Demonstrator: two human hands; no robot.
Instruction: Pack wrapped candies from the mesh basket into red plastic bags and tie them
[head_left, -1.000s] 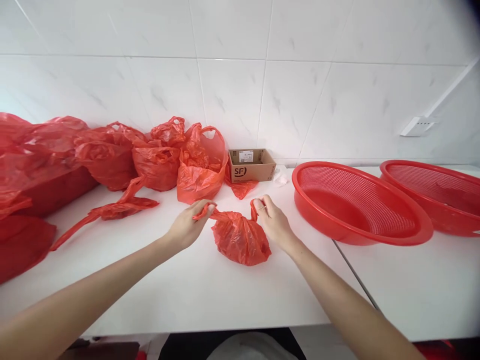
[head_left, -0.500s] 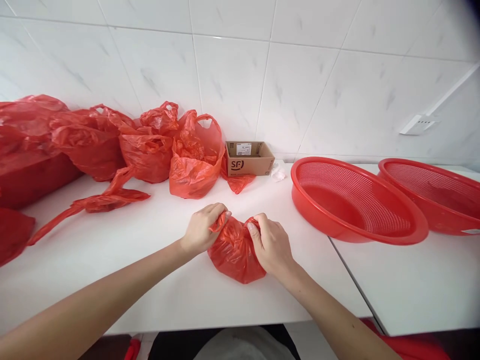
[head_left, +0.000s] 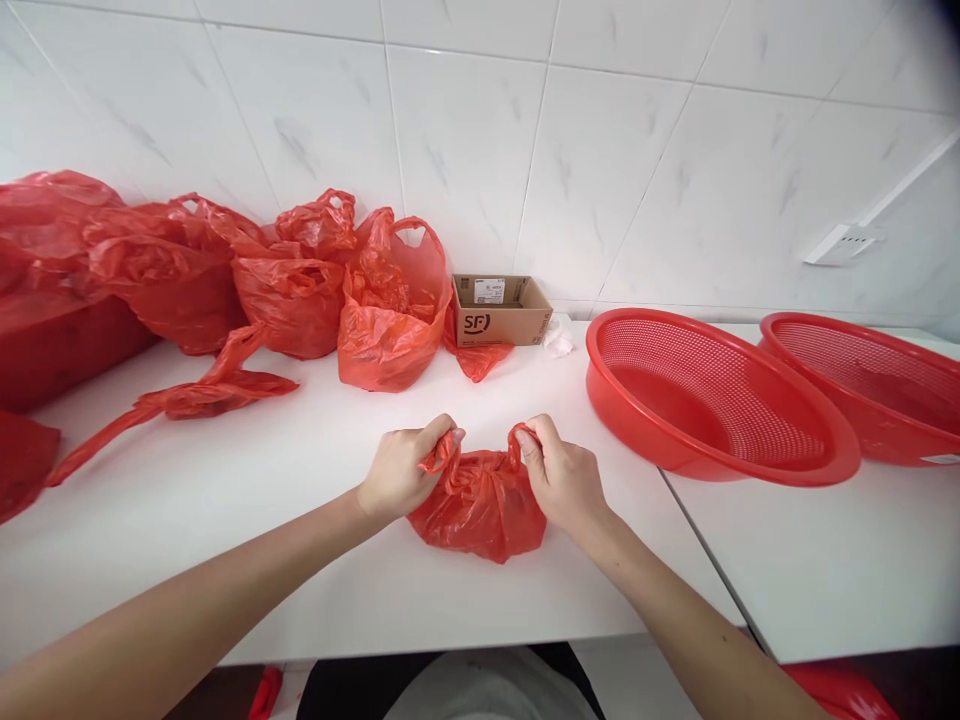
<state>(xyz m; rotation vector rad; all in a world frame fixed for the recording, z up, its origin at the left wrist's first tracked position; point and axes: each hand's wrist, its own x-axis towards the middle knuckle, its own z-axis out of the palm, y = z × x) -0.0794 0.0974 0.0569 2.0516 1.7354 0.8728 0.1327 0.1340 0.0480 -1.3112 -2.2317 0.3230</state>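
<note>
A red plastic bag (head_left: 484, 510) with a bulging body rests on the white table (head_left: 315, 590) in front of me. My left hand (head_left: 405, 468) is closed around its left handle, a twisted end poking out by the thumb. On the other side my right hand (head_left: 566, 475) pinches the right handle between thumb and fingers. Between the two hands the bag's mouth is pulled wide and gathered into creases. What the bag contains is hidden by the plastic.
Several filled red bags (head_left: 289, 300) line the wall at the left, with a flattened red bag (head_left: 217, 390) before them. A small cardboard box (head_left: 502, 325) and crumpled white tissue (head_left: 558, 338) sit mid-back. Two red perforated baskets (head_left: 652, 455) stand right, near a table seam (head_left: 709, 550).
My hands have moved apart, drawing the handles sideways. The bag's top is stretched wider and its body looks flatter and broader than before. The camera view has shifted slightly.
</note>
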